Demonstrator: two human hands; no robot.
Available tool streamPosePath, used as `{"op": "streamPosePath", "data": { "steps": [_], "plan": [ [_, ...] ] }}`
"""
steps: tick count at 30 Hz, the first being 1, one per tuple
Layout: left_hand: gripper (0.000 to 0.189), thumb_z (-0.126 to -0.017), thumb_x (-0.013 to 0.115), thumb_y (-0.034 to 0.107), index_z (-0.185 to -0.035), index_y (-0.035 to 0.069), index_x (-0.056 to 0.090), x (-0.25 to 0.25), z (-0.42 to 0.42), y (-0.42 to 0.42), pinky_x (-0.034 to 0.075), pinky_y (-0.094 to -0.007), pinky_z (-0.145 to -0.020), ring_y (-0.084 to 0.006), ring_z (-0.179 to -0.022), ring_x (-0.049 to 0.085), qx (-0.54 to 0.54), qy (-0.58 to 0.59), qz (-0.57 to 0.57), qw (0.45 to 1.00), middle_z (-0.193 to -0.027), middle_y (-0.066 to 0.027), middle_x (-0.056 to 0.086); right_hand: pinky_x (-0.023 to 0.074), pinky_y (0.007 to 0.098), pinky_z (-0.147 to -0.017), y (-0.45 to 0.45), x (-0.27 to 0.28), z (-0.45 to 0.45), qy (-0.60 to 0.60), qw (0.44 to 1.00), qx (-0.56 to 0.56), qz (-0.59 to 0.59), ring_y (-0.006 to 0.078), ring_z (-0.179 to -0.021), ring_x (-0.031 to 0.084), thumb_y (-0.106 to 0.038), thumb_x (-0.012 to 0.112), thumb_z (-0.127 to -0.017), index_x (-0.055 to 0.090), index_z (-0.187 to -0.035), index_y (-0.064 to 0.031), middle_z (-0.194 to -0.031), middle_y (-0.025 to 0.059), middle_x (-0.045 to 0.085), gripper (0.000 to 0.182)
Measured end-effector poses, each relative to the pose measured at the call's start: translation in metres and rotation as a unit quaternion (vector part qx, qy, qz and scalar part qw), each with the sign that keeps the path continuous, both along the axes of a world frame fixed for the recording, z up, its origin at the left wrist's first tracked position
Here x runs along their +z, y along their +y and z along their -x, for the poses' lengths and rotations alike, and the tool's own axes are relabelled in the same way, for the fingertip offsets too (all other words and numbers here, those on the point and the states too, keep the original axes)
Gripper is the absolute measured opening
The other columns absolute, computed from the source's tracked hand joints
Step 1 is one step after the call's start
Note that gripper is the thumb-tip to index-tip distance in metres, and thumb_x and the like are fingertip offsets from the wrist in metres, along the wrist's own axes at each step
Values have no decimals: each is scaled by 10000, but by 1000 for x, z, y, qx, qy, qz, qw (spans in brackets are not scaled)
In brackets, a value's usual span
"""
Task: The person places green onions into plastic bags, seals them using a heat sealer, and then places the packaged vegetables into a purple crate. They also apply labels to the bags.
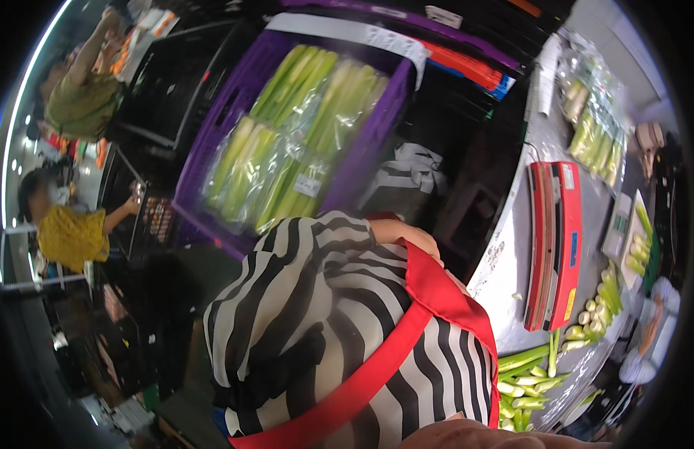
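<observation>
A striped sleeve comes up from my left side, and my left hand (417,236) crosses in front of my waist at the edge of my red apron (448,292). Its fingers are hidden behind the apron. At the bottom edge, skin close to the camera looks like part of my right hand (476,435); its fingers are cut off. Ahead stands a purple plastic crate (209,140) with several clear bags of trimmed leeks (293,140), one bearing a white label (306,185). The crate's near side is partly behind my left sleeve.
To my right runs a metal table (501,247) with a red impulse heat sealer (554,247), loose leeks (526,387), bagged leeks (596,123) and a digital scale (616,224). Black crates (167,84) stand at left. People (72,236) stand at left; another person's arm (652,325) shows at right.
</observation>
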State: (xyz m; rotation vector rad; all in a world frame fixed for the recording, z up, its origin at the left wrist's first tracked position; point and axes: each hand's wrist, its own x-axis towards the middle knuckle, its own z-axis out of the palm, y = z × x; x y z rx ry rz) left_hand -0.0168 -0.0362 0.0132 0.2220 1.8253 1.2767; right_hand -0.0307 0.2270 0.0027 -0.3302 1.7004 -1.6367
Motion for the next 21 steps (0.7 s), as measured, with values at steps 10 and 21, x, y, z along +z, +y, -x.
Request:
{"op": "streamPosePath", "data": {
  "steps": [10, 21],
  "plan": [
    [581, -874, 406, 596, -979, 91, 674, 32, -55, -40, 458, -364, -775, -286, -904, 612, 96, 57, 72, 991, -933, -144, 656, 436, 294, -868, -50, 63, 7, -71, 986, 130, -73, 184, -998, 562, -102, 547, -856, 490, -1244, -11, -1140, 113, 579, 402],
    [248, -787, 606, 266, -979, 125, 675, 22, -60, -59, 462, -374, -720, -275, -844, 622, 160, 110, -32, 980, -886, -113, 660, 440, 292, -867, -61, 80, 10, -89, 979, 151, -108, 182, -984, 569, -91, 580, -833, 518, -1208, -3, -1127, 113, 588, 391]
  ]
}}
